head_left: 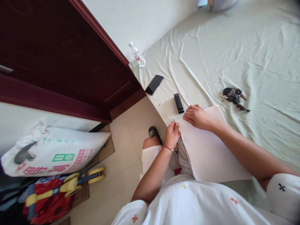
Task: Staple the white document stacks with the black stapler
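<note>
A large white sheet of paper (208, 153) lies at the bed's edge over my lap. My left hand (172, 135) pinches the sheet's near left corner, fingers closed. My right hand (197, 116) presses down on the sheet's far left corner with fingers curled on it. A black stapler-like bar (178, 103) lies just beyond my right hand on the pale green bedsheet (234, 56).
A black phone (154, 84) and a plastic water bottle (137, 55) sit near the bed's corner. A bunch of keys (233, 97) lies to the right. A dark wooden door (58, 53), a printed sack (56, 150) and a colourful toy (61, 190) are on the left by the floor.
</note>
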The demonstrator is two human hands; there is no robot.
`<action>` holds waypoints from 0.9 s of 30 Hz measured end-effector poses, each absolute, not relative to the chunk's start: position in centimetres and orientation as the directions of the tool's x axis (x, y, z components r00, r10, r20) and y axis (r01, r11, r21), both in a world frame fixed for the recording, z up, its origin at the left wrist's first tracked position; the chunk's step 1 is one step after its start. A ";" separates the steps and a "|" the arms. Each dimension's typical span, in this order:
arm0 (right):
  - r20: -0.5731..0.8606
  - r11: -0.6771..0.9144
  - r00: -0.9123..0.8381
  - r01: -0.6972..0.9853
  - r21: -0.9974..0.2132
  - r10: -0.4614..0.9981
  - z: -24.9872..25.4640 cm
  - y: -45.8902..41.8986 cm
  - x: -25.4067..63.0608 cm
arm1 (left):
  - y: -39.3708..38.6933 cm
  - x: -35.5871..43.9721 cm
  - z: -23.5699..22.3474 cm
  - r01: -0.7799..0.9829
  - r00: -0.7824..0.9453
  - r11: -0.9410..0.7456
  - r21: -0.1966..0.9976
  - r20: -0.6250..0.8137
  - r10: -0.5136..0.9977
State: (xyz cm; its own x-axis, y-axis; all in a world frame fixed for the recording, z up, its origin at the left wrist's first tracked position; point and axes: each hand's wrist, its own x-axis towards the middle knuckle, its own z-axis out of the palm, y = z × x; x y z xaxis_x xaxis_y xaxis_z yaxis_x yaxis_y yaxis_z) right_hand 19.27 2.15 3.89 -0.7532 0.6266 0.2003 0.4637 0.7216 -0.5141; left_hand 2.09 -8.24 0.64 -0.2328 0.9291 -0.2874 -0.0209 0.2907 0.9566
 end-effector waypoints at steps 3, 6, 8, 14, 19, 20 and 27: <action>0.207 0.726 -0.751 0.467 -0.506 0.627 4.0 2.0 19.3 | -8.2 2.0 -0.4 0.065 -0.241 0.277 0.959 -0.254 0.937; 0.201 0.719 -0.752 0.463 -0.517 0.628 4.1 2.0 19.4 | -8.1 1.9 -1.1 0.084 -0.237 0.267 0.960 -0.241 0.941; 0.192 0.708 -0.751 0.458 -0.538 0.631 3.9 2.0 19.4 | -8.1 1.8 -1.0 0.090 -0.230 0.256 0.963 -0.230 0.946; 0.187 0.698 -0.758 0.433 -0.571 0.624 3.4 2.3 19.5 | -7.9 1.1 1.1 0.417 -0.189 0.084 0.905 -0.004 0.982; 0.164 0.700 -0.774 0.433 -0.567 0.612 3.4 2.4 19.4 | -7.4 1.2 1.6 0.495 -0.195 0.092 0.864 0.008 0.981; 0.152 0.695 -0.771 0.447 -0.563 0.618 3.3 2.4 19.4 | -7.2 1.2 1.6 0.487 -0.203 0.115 0.866 -0.016 0.979; 0.078 0.619 -0.695 0.577 -0.533 0.715 1.9 3.7 20.1 | -4.8 0.9 0.0 0.349 -0.258 0.222 0.910 -0.134 0.957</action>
State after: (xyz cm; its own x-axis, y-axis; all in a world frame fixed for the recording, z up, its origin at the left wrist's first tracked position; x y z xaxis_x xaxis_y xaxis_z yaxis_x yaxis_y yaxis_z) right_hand 20.10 3.67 1.91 -0.6948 0.7150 0.0778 0.5771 0.6187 -0.5331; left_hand 0.87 -4.83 0.04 -0.2582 0.9568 -0.1337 0.3492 0.2215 0.9105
